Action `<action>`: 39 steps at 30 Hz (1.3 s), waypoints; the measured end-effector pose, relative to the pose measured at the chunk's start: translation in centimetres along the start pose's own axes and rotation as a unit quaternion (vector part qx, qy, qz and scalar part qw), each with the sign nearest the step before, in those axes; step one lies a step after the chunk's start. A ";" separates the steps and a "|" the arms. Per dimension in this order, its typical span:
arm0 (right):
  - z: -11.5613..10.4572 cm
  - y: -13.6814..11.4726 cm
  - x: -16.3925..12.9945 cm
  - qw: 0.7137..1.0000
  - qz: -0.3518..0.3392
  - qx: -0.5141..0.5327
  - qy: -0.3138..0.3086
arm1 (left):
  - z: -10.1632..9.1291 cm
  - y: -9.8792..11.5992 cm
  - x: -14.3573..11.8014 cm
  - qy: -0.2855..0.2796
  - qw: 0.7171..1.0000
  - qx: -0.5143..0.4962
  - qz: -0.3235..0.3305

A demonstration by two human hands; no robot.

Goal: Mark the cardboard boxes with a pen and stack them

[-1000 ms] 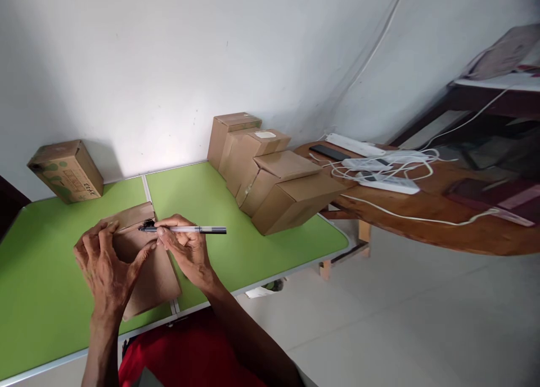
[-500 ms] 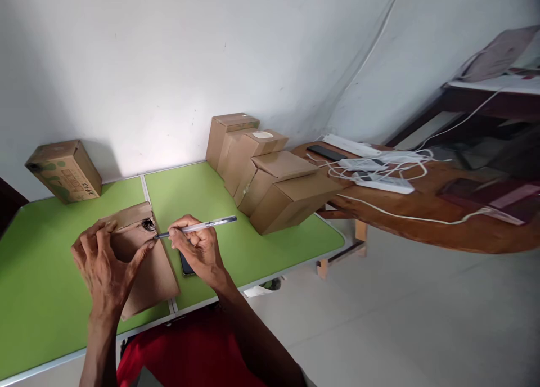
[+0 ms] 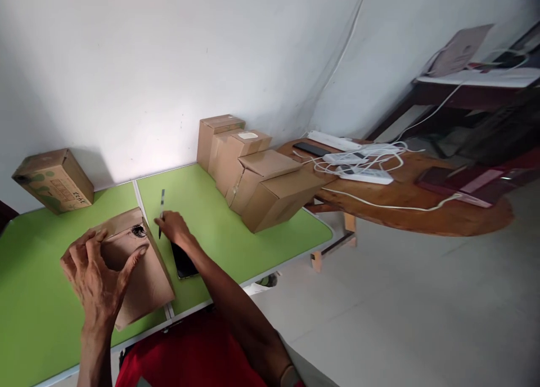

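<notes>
A brown cardboard box (image 3: 145, 288) lies flat before me, with a black-edged, torn-looking patch (image 3: 138, 230) near its far right corner. My left hand (image 3: 98, 269) holds the box steady, thumb on its top and the other fingers bent over its left side. Just right of the box, my right hand (image 3: 174, 226) is closed on a pen (image 3: 162, 204). The pen stands nearly upright, its dark tip pointing down, apart from the box. Partly under my right wrist lies a black phone (image 3: 182, 263).
A green folding table (image 3: 37, 297) bears a printed carton (image 3: 59, 181) at the back left and several brown boxes (image 3: 270, 187) at the right. Beyond stands a wooden table (image 3: 422, 212) with white power strips (image 3: 367, 175) and tangled cables. A white wall rises behind.
My right hand has moved left and up, off the box corner, and the pen has swung from lying slanted to nearly upright. My left hand stays on the box. The view has shifted slightly.
</notes>
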State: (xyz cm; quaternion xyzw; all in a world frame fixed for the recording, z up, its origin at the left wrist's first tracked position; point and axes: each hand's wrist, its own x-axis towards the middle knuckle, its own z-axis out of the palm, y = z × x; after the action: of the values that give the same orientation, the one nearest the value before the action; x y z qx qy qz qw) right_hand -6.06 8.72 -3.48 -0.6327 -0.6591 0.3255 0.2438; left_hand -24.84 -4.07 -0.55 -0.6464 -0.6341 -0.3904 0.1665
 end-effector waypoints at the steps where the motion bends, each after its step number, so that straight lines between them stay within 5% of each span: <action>1: 0.9 -0.1 0.6 1.000 0.013 -0.019 -0.019 | 0.0 0.0 0.0 0.003 1.000 0.001 0.000; 6: 3.9 -0.7 2.2 0.992 0.046 -0.091 -0.078 | -0.2 -0.1 0.0 0.012 1.000 -0.003 0.003; 14: 3.9 -2.0 2.9 0.984 0.062 -0.142 -0.090 | 0.3 -0.4 -0.1 0.019 1.000 0.002 0.021; 24: 1.6 4.5 -7.1 0.985 0.097 -0.138 0.019 | 0.1 -0.2 -0.4 0.026 0.999 0.013 0.033; 39: 3.5 8.1 -6.8 0.983 0.116 0.144 0.017 | -0.1 -1.0 0.6 0.008 1.000 0.010 0.003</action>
State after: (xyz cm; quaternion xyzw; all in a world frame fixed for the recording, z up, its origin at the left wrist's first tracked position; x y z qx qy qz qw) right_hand -2.61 1.46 -11.24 -0.6686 -0.5234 0.4318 0.3042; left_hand -25.92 -3.60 -0.32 -0.6436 -0.6345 -0.3888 0.1789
